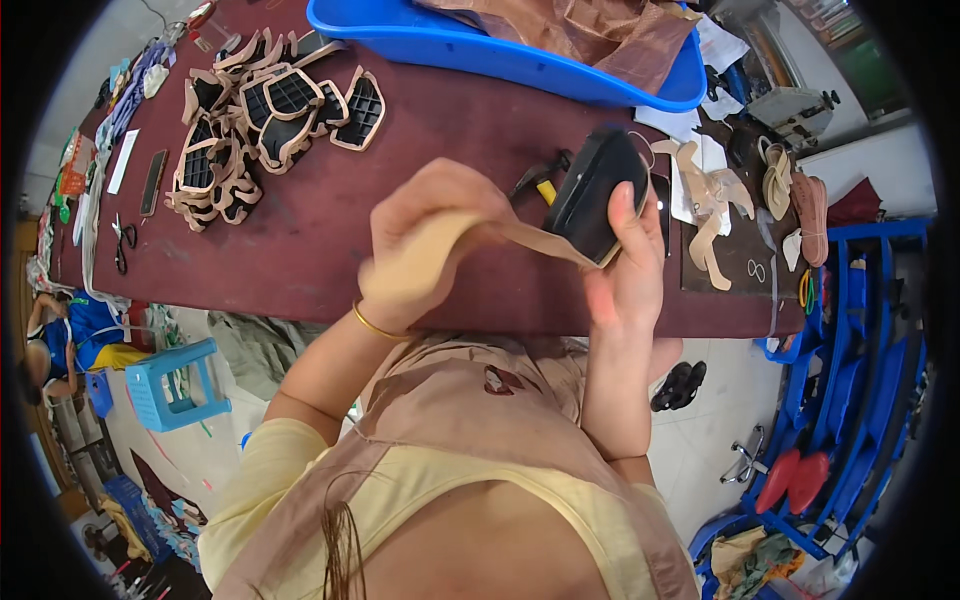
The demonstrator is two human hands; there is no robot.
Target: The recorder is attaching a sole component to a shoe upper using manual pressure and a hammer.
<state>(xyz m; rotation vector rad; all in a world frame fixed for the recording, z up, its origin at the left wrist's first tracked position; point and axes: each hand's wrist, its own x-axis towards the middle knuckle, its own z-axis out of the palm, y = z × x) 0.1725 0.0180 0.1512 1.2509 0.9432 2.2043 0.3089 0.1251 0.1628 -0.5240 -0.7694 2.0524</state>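
Note:
My right hand (632, 255) grips a smooth black block (597, 185), rounded at its corners and shaped like a shoe platform piece. Along the block's lower edge runs a beige strip (545, 240) that stretches across to the left. My left hand (420, 235), smeared by motion, is closed on the strip's other part, which hangs in a loop over the palm. A gold bangle sits on my left wrist. Behind the block lies a hammer (540, 180) with a yellow part on its handle, partly hidden.
Black ribbed pieces with beige rims (270, 120) are heaped at the table's far left. Scissors (123, 245) lie near its left edge. A blue tub (480, 55) with brown sheeting stands at the back. On the right are loose beige strips (705, 200) and a blue rack (850, 330).

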